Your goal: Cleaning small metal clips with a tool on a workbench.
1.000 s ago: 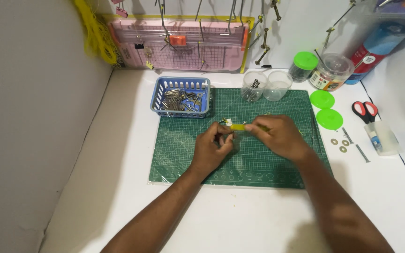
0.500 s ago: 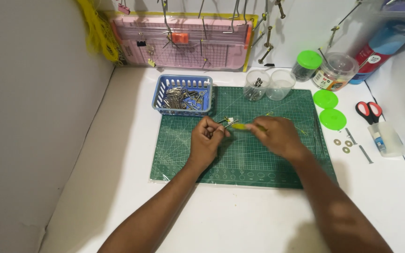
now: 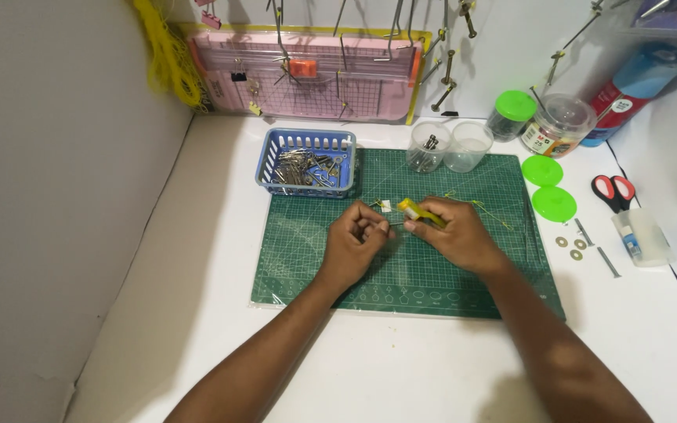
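A dark green cutting mat is ruled with a pale grid — a yellow tool is seen over it. Far left, a blue slatted basket; right, two bright green lids — red-handled scissors beyond.

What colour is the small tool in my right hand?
Yellow: the small tool in the right hand shows best in the head view.

A blue basket of metal parts sits at eleven o'clock on the green cutting mat; two clear cups at twelve; red-handled scissors at three.
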